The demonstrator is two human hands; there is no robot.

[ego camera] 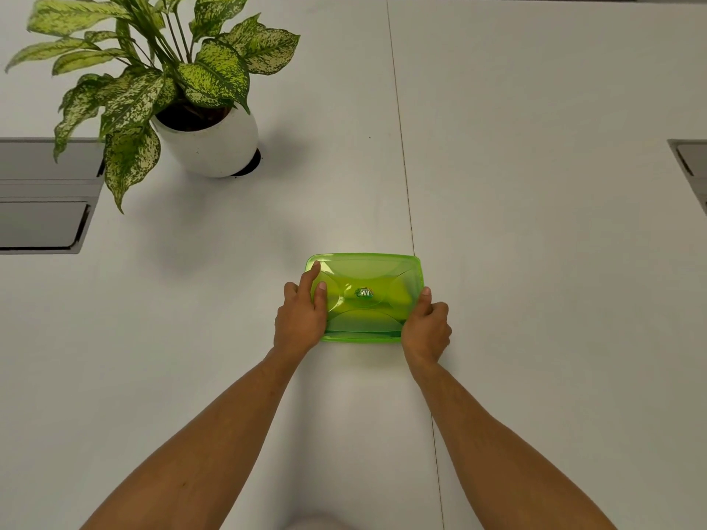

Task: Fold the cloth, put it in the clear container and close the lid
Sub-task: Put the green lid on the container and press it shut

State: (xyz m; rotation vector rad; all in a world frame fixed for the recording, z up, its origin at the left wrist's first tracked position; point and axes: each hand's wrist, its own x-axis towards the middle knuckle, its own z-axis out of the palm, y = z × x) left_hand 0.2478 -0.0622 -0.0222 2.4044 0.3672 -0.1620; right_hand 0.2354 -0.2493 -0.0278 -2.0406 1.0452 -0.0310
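A translucent green lid [367, 277] lies on top of the clear container [359, 336] in the middle of the white table. A yellow-green shape, likely the folded cloth [398, 296], shows dimly through the lid. My left hand [300, 319] rests on the lid's left end, its index finger and thumb stretched over the top. My right hand [426, 327] clasps the container's right end, thumb on the lid's rim and fingers curled around the side.
A potted plant [206, 135] in a white pot stands at the back left. Grey recessed panels sit in the table at the left edge [42, 197] and the right edge [692, 170]. A seam [411, 231] runs down the table past the container.
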